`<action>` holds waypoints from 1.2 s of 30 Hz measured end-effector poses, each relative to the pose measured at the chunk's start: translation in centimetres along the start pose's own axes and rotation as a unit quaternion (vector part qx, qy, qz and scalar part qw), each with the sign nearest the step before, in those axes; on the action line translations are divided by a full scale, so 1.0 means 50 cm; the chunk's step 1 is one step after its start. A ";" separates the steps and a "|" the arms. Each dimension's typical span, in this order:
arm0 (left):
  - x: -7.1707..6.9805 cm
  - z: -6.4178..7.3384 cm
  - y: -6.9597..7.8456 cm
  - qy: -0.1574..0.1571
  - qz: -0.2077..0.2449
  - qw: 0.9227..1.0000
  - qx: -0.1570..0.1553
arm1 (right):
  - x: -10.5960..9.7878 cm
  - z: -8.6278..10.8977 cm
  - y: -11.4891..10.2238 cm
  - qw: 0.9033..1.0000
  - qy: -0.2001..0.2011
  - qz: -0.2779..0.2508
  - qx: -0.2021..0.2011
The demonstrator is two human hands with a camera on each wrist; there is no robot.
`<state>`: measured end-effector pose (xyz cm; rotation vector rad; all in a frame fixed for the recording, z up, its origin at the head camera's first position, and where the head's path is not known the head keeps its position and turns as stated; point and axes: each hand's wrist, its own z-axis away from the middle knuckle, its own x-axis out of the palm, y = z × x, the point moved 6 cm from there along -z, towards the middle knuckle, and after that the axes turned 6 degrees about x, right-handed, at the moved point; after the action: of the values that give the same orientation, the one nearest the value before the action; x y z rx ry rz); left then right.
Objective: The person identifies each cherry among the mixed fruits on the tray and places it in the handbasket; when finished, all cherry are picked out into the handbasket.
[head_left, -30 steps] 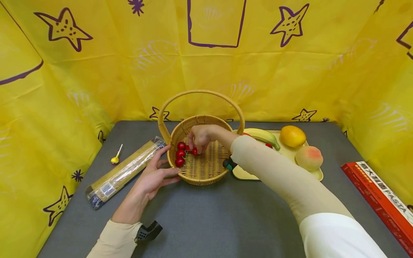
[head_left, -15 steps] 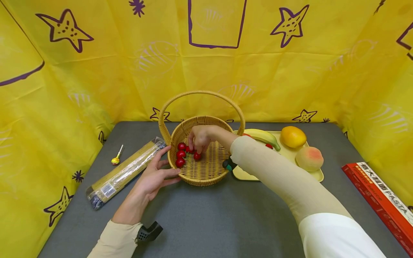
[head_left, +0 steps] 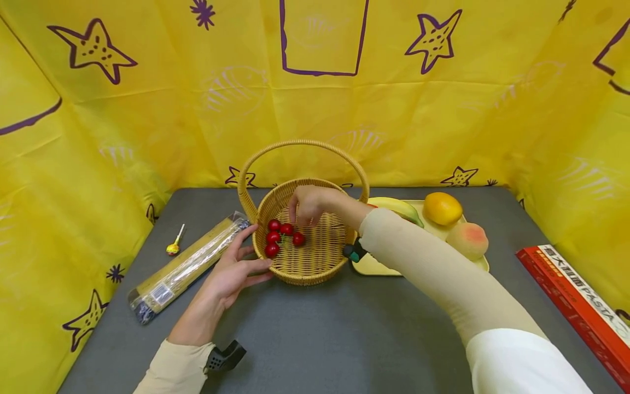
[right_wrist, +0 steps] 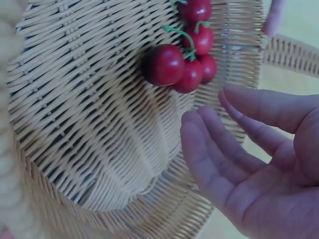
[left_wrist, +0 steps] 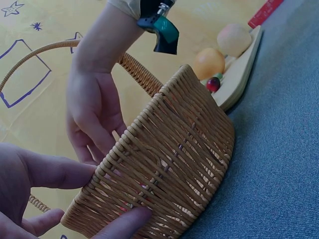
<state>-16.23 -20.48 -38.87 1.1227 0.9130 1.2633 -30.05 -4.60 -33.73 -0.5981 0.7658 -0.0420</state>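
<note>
A round wicker basket (head_left: 305, 276) with a tall hoop handle stands on the dark table. Inside, at its left, lies a bunch of several red cherries (head_left: 273, 237) on green stems. My left hand (head_left: 231, 279) holds the basket's left side; in the left wrist view, the thumb (left_wrist: 65, 172) meets the rim and another finger (left_wrist: 124, 224) lies on the outer wall. Over the basket, my right hand (head_left: 312, 205) hangs with relaxed fingers. The right wrist view shows that hand (right_wrist: 254, 164) beside the cherries (right_wrist: 164, 64), its fingertips apart from them and holding nothing.
Right of the basket is a cream tray (head_left: 369, 268) with a banana (head_left: 394, 206), an orange-yellow fruit (head_left: 443, 208) and a peach (head_left: 468, 241). A red pasta box (head_left: 576, 306) lies far right. Left lie a clear-wrapped long pack (head_left: 189, 268) and a lollipop (head_left: 174, 243).
My right hand has let go of the cherries and risen slightly off them; the nearest cherry has settled lower on the basket floor. The left hand stays on the basket.
</note>
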 end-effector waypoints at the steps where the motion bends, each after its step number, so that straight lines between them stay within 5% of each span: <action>1: 0.000 0.000 0.000 0.000 0.000 1.000 0.000 | -0.002 0.004 0.000 1.000 0.002 -0.003 -0.002; 15: -0.001 0.000 -0.001 -0.003 -0.002 1.000 0.001 | -0.012 0.065 0.004 0.997 0.010 -0.023 -0.077; 36: 0.001 -0.001 0.001 -0.013 0.001 1.000 0.003 | 0.011 0.172 0.032 0.978 0.027 -0.104 -0.180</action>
<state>-16.29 -20.42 -38.83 1.1420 0.8980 1.2457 -24.23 0.84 -30.08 -1.0244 0.7654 -0.1144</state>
